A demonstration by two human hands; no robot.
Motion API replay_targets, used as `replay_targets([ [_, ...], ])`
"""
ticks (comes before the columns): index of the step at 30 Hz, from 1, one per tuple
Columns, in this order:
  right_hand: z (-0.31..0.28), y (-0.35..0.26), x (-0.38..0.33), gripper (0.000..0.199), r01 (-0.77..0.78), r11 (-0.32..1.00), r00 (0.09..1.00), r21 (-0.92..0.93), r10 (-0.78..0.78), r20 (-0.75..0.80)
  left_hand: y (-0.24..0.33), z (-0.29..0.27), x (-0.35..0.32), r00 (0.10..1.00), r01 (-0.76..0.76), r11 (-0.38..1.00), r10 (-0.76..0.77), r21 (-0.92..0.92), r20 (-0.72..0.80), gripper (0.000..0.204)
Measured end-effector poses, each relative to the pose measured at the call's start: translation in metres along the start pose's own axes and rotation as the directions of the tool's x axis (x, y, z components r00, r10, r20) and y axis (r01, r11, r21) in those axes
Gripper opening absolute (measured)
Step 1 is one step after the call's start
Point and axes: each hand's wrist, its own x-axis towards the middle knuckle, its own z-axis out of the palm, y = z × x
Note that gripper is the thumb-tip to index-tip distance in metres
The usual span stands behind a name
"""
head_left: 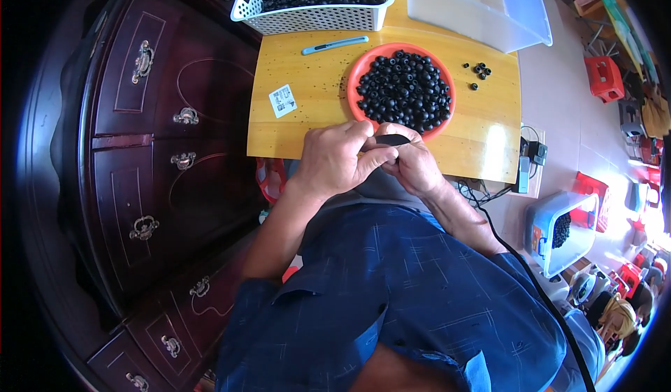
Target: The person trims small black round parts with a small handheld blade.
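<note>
Before a yellow wooden worktop (293,133), a small black piece (393,140) is held by a person in a blue patterned shirt (405,266), at the near edge of a round red tray (354,88). The piece is gripped between the bent fingers and thumb of the right hand (416,165); its exact kind is hidden by the fingers. The left hand (332,158) is brought up against the right, its fingers curled in and its thumb reaching to the piece, though whether a firm hold is had there cannot be told. The tray is filled with round black beads (404,88), and a few loose beads (481,70) are scattered to its right. To its left are set a blue cutter (335,45) and a square white label (283,101). At the far edge, more beads are contained in a white perforated basket (314,20), beside which a clear plastic bin (482,32) is placed. The left side is lined by a dark red cabinet (203,84); at right, a red stool (604,77) is seen on the floor.
</note>
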Motion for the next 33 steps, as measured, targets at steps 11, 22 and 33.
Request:
replay_targets([
  [11,0.003,0.002,-0.001,0.034,0.024,0.989,0.995,0.144,-0.038,0.091,0.001,-0.009,0.012,1.0,-0.009,0.999,0.008,-0.046,-0.016,0.047],
  [22,0.007,-0.002,-0.003,0.03,0.043,0.994,0.998,0.1,-0.047,0.036,0.007,-0.011,0.014,0.999,-0.002,0.995,-0.001,-0.1,-0.037,0.045],
  [33,0.001,0.005,-0.001,0.03,-0.021,1.0,0.998,0.005,0.021,-0.067,0.016,-0.03,0.03,0.983,0.154,0.963,-0.127,-0.222,0.131,0.025],
])
